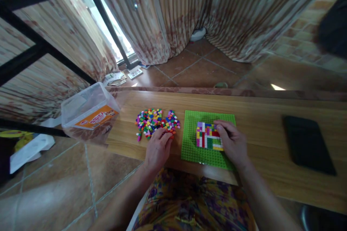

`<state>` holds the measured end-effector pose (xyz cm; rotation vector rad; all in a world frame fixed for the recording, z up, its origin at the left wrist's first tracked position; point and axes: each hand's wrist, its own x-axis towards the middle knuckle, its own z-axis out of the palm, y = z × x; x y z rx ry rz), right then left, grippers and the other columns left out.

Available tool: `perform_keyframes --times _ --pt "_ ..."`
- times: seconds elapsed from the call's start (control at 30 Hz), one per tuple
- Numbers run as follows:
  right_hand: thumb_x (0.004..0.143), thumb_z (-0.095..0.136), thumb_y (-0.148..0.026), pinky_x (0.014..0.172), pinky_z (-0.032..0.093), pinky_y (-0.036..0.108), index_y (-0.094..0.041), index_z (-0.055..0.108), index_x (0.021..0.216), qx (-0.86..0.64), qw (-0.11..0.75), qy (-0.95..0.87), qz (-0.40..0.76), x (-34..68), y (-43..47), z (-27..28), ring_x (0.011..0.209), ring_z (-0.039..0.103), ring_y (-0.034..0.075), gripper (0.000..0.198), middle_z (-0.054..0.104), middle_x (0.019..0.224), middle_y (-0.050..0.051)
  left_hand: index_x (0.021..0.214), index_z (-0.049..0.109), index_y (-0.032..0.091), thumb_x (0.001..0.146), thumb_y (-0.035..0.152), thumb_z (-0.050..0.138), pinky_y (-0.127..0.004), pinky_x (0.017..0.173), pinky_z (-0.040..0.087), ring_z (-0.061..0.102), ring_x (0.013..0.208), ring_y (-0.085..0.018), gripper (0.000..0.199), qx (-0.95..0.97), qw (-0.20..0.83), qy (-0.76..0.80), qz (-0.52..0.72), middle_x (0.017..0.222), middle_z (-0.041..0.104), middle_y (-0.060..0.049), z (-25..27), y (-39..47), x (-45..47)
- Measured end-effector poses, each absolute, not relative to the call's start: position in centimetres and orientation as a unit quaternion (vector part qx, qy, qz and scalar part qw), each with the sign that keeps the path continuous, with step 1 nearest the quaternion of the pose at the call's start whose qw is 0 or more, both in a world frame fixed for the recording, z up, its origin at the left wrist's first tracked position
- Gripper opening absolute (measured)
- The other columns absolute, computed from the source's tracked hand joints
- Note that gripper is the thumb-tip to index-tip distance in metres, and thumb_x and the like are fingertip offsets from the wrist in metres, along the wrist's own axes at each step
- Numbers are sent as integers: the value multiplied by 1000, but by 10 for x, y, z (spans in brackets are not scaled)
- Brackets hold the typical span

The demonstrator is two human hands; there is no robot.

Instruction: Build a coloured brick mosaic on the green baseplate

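Observation:
A heap of small toy bricks (149, 121) in many colours lies on the wooden table. My left hand (158, 148) is at the heap's near right edge, fingers bent together and touching bricks; whether one is between them I cannot make out. To the right lies a green studded baseplate (189, 151). On it sits a flat rectangular block of coloured bricks (205, 138), with white, red, green, yellow and purple pieces. My right hand (233, 142) rests over that block's right side, thumb and forefinger pinched near its far right corner. Anything in that pinch is too small to tell.
A clear plastic box with an orange label (99, 117) lies at the table's left end. A dark flat tablet-like object (307, 144) lies on the right side of the wooden table (262, 130). Curtains (162, 14) hang beyond, above a tiled floor.

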<state>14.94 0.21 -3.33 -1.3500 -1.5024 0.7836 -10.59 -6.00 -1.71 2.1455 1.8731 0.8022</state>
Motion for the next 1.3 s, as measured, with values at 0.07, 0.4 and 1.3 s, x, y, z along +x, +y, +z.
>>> perform_keyframes --times 0.07,0.4,1.3 --pt "90 54 -39 90 50 39 -21 70 95 -549 472 -613 315 149 3 -34 98 64 20 24 69 102 7 98 67 20 92 21 51 -36 88 50 59 99 -21 17 720 105 627 278 103 64 -8 -14 -59 -105" --pt "89 56 -36 89 50 38 -22 71 94 -537 490 -613 309 149 4 -38 97 64 19 21 70 100 6 97 66 19 89 22 56 -26 73 49 64 78 -15 13 631 324 594 380 91 70 -4 6 -33 -57" --pt "88 58 -32 90 49 37 -22 71 95 -539 490 -613 305 149 4 -37 97 64 19 18 70 100 6 77 64 16 78 21 62 -21 59 44 56 62 -11 6 532 445 592 410 70 64 1 3 -2 -30"
